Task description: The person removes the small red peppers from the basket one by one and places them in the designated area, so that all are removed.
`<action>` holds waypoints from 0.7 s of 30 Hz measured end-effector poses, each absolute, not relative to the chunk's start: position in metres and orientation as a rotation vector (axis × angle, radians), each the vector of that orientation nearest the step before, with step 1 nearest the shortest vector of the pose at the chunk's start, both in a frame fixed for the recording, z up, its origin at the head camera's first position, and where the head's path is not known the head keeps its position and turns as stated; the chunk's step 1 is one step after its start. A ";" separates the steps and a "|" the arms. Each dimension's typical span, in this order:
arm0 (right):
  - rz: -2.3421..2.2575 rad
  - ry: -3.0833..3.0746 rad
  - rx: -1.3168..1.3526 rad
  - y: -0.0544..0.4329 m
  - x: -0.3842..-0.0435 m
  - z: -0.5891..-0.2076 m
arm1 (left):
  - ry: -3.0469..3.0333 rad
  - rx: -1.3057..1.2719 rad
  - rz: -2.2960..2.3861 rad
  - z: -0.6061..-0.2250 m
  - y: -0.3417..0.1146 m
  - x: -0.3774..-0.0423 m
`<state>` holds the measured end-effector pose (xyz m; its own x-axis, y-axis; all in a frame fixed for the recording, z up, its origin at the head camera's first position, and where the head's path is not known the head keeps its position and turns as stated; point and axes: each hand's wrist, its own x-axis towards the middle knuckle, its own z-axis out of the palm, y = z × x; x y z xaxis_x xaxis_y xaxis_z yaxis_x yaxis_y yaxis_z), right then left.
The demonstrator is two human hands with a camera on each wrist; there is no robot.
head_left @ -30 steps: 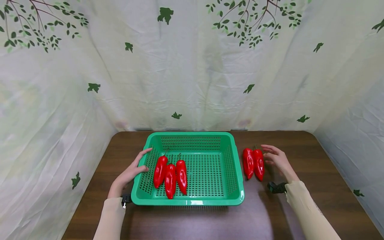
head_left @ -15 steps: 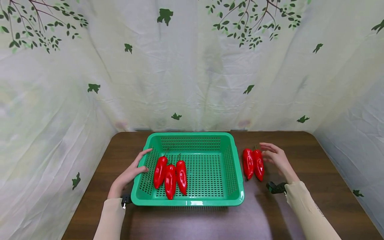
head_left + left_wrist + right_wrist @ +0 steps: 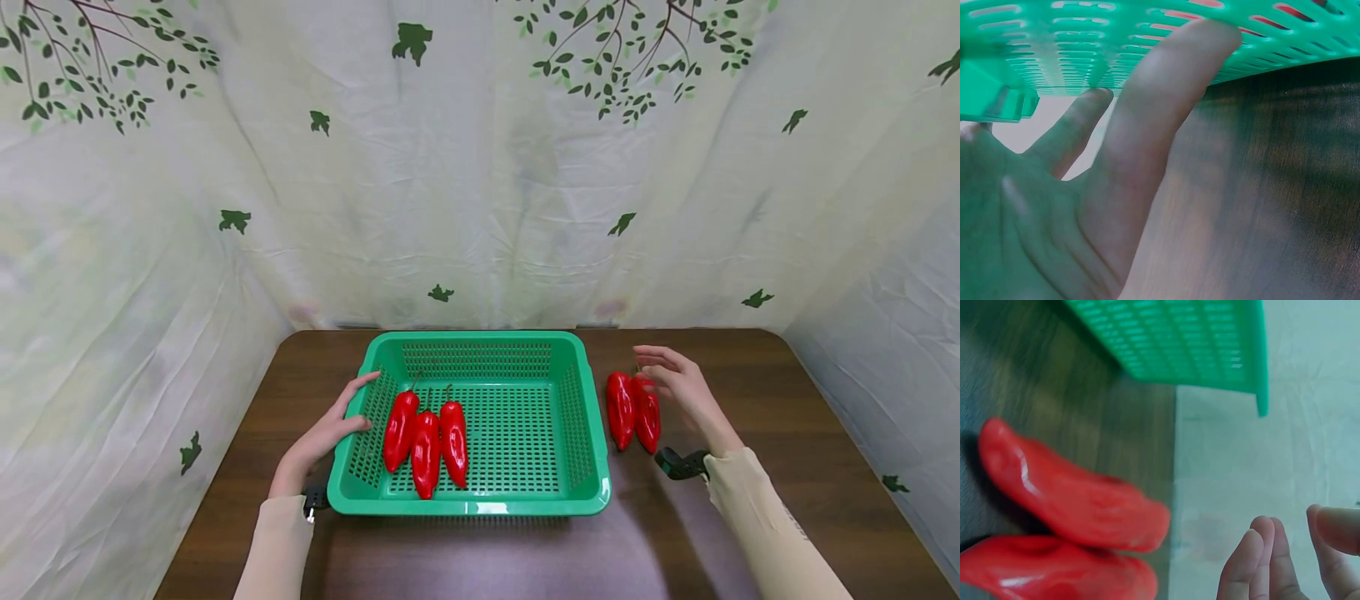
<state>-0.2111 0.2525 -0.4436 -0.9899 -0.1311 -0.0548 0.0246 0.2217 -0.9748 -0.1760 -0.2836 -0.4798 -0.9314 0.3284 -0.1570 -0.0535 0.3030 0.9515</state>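
A green perforated plastic basket (image 3: 510,506) holds three red peppers, among them this front one (image 3: 426,454). At its left side, my left hand (image 3: 326,435) touches it with thumb and a finger extended; the other fingers are hidden. The left wrist view shows the extended fingers (image 3: 1147,106) against the slotted basket wall (image 3: 1079,50). Two more red peppers, one nearer the basket (image 3: 620,410) and one beside it (image 3: 647,417), lie on the table to the right. Over the stem end of the outer pepper hovers my right hand (image 3: 678,385), fingers loosely bent and holding nothing.
The brown wooden table (image 3: 465,558) ends at a pale curtain (image 3: 495,208) with a leaf pattern. Between the basket's right wall and the two loose peppers is a narrow strip of table. A dark wrist camera (image 3: 681,463) hangs under the right wrist.
My right hand has moved left and slightly toward the back, from beside the outer pepper to above its stem end. The left hand, basket and peppers look unmoved.
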 end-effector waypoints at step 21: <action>-1.936 2.282 -0.239 0.223 -0.210 -0.422 | 2.267 0.251 1.667 -0.483 -0.285 -0.178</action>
